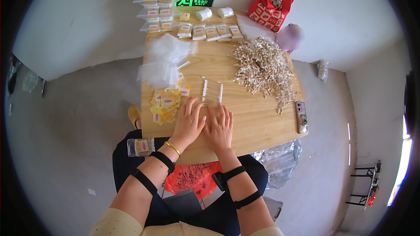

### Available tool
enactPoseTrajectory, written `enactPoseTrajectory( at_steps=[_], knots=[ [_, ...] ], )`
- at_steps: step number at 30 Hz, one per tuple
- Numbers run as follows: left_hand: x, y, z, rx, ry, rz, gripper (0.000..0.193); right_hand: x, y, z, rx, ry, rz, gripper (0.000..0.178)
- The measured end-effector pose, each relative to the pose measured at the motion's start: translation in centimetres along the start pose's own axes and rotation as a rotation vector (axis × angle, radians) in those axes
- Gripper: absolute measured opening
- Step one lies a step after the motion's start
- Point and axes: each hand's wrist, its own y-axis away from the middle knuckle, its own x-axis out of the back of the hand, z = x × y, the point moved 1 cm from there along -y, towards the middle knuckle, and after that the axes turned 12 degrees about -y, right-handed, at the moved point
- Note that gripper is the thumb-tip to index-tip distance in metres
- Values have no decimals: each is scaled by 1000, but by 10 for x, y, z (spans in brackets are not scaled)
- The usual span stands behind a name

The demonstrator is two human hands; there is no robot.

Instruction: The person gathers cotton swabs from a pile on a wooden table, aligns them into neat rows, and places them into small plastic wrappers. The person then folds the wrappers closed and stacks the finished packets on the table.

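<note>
Resting the left hand (188, 122) and the right hand (220, 129) backs-up on the wooden table (249, 124), fingers (222, 113) extended and slightly parted; pointing toward the near end of a mid-table row of parallel cotton swabs (212, 92); showing yellow cards (165, 104) left of the row, a loose swab heap (262, 67) to its right.

Bright; window (400, 166) glaring at right; edges bent, 4 corners black.
</note>
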Motion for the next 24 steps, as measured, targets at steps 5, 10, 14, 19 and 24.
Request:
enactPoseTrajectory(
  at_steps=[5, 10, 14, 19, 24],
  knots=[
    [-7, -1, 1, -45, -115, -65, 56, 6, 0, -5, -17, -44, -7, 60],
    [-9, -3, 3, -55, -200, -107, 60, 8, 0, -5, -13, -53, -4, 61],
    [-7, -2, 0, -54, -217, -123, 60, 16, -4, -7, -49, -229, 20, 64],
    [-7, -3, 2, -51, -193, -111, 58, 17, -23, 3, 27, -203, -4, 65],
    [-6, -4, 4, -36, -162, -88, 56, 13, -29, 4, 28, -158, -20, 63]
  ],
)
